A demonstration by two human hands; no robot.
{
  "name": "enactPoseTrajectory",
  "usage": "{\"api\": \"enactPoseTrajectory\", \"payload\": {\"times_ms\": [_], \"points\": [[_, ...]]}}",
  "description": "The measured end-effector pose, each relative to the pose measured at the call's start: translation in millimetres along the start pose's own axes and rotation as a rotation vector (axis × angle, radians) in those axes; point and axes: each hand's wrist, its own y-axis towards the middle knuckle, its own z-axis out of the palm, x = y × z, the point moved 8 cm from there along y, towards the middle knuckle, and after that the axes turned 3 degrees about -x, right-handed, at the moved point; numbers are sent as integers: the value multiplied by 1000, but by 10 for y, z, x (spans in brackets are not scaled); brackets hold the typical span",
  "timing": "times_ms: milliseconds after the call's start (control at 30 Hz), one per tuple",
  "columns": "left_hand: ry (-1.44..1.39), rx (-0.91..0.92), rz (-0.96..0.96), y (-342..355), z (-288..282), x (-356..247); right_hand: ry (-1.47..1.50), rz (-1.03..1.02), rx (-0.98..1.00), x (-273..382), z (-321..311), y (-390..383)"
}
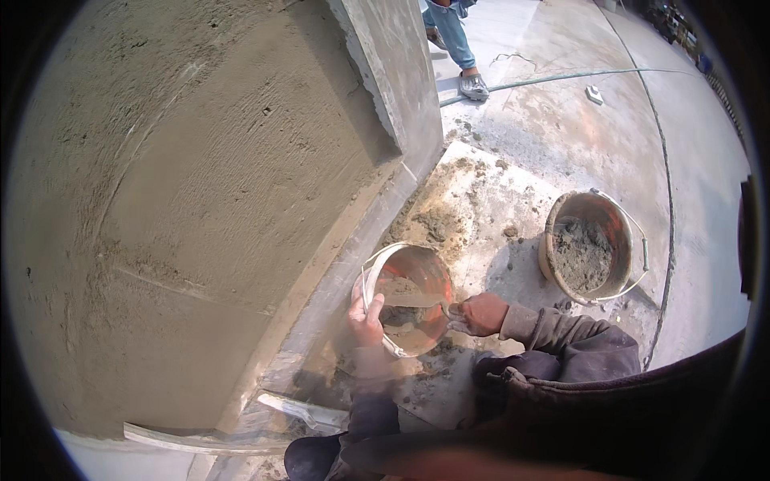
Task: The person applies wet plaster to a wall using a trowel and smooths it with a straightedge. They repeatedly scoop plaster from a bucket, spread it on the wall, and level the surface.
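Note:
A tilted bucket [439,276] with wet mortar inside stands between my hands, its open mouth toward me. My left hand [367,323] is closed on its left rim, thumb and fingers over the edge. On the other side, my right hand [480,313] is wrapped round the handle of a trowel, only a bit of green showing by the fingers. The flat trowel blade [413,299] reaches across the inside of the bucket, above the grey mortar [401,317]. The bucket's pale bail handle [363,284] hangs at its left edge.
A second bucket [549,250] holding mortar stands to the right. A freshly plastered wall [200,200] fills the left. Mortar crumbs litter a pale board [513,188]. A hose [553,82] crosses the floor near another person's shoe [473,86]. A long straightedge [301,412] lies close by.

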Motion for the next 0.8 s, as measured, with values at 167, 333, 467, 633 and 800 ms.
{"api": "enactPoseTrajectory", "payload": {"times_ms": [167, 333, 467, 633, 800], "points": [[23, 7, 9, 67, 17, 165, 87, 86, -129, -163, -226, -200], [-4, -2, -81, 18, 113, 205, 203, 32, -424, -23, -268, -293], [42, -42, -46, 100, -69, 251, 86, -100, -295, -36, -28, -99], [5, -92, 25, 198, -78, 360, 62, -18, -362, 32, -224, -145], [90, -82, 43, 98, -35, 118, 49, 85, -199, 126, -140, -222]]}}
